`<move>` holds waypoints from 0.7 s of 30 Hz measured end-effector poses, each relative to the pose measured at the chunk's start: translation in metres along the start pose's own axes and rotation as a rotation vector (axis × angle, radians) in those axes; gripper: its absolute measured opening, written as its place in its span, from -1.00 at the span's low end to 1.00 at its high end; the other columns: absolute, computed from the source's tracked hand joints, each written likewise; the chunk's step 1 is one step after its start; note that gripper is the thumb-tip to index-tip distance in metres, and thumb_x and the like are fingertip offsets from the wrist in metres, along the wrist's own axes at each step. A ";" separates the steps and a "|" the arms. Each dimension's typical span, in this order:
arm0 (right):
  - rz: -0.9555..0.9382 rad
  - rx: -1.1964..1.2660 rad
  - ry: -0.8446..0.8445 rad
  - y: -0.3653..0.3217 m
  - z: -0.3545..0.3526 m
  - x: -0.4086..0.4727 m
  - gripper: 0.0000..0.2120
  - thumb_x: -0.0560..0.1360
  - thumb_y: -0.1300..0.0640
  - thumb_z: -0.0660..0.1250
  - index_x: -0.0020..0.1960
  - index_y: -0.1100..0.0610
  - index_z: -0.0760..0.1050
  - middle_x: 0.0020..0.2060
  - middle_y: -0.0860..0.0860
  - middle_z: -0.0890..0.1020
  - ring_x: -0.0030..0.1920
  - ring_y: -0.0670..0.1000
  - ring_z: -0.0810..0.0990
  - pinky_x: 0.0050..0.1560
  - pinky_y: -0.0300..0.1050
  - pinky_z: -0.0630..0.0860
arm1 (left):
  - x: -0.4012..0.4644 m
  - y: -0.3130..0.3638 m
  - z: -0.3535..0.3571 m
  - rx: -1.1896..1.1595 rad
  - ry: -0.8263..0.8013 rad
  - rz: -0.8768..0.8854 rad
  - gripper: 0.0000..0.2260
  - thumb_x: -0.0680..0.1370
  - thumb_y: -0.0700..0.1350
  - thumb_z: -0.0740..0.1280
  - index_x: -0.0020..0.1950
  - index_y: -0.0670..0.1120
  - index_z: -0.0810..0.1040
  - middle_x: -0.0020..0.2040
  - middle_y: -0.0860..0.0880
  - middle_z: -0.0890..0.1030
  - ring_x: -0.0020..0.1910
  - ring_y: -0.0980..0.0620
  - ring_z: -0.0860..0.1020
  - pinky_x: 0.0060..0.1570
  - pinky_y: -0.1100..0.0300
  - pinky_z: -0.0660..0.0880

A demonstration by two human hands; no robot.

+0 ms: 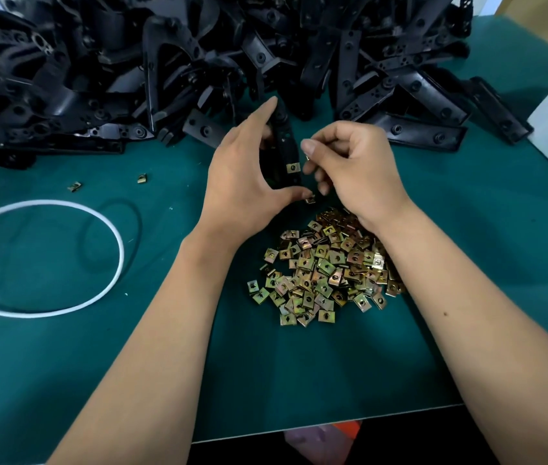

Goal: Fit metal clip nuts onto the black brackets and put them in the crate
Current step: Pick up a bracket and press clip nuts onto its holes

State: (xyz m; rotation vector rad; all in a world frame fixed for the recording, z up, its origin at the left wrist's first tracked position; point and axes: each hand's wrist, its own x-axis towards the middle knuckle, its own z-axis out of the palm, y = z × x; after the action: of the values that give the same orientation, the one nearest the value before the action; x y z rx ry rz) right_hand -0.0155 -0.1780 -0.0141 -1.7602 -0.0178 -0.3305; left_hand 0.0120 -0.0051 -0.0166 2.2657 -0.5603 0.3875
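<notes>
From the head view, a narrow black plastic bracket [284, 146] is held upright in the left hand [249, 176], one brass-coloured square clip nut [293, 167] already seated on it. The right hand [350, 166] is curled, apparently pinching another small nut near the bracket's edge. That nut is best slid on squarely while the bracket is kept steady.

A loose heap of clip nuts [326, 266] lies just below on the green table [299, 380]. A pile of black brackets [198, 62] crowds the far side. No crate is seen.
</notes>
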 end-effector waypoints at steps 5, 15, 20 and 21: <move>-0.012 0.065 0.036 -0.003 0.000 0.001 -0.87 0.60 0.34 0.35 0.06 0.22 0.66 -0.18 0.12 0.73 -0.27 -0.01 0.66 -0.28 -0.18 0.57 | 0.000 -0.001 0.000 0.031 0.010 0.031 0.04 0.22 0.09 0.70 0.62 0.02 0.28 0.18 0.19 0.45 0.23 0.15 0.43 0.31 0.22 0.39; 0.022 0.095 0.069 -0.002 0.000 0.002 -0.92 0.56 0.27 0.45 -0.04 0.12 0.68 -0.18 0.02 0.73 -0.17 -0.03 0.71 -0.25 -0.14 0.64 | 0.001 0.000 0.000 0.031 -0.033 0.118 0.03 0.25 0.05 0.69 0.63 0.03 0.26 0.18 0.13 0.52 0.21 0.04 0.47 0.29 0.19 0.41; 0.039 0.171 0.086 -0.002 -0.001 0.002 -0.90 0.54 0.29 0.46 -0.08 0.12 0.69 -0.24 0.00 0.71 -0.23 -0.02 0.66 -0.17 -0.12 0.63 | 0.000 0.000 0.001 0.033 -0.039 0.137 0.03 0.25 0.06 0.69 0.63 0.03 0.26 0.16 0.11 0.53 0.18 0.03 0.46 0.24 0.26 0.38; 0.038 0.177 0.085 -0.002 -0.001 0.001 -0.90 0.54 0.28 0.46 -0.08 0.11 0.70 -0.25 -0.01 0.71 -0.23 -0.02 0.65 -0.16 -0.13 0.62 | 0.000 0.000 0.001 0.033 -0.039 0.137 0.04 0.25 0.06 0.69 0.63 0.03 0.26 0.17 0.11 0.53 0.18 0.03 0.46 0.25 0.24 0.39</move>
State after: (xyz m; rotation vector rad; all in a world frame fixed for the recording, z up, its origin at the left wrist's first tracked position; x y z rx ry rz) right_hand -0.0146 -0.1787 -0.0120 -1.5685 0.0465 -0.3647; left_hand 0.0124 -0.0056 -0.0170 2.2774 -0.7368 0.4232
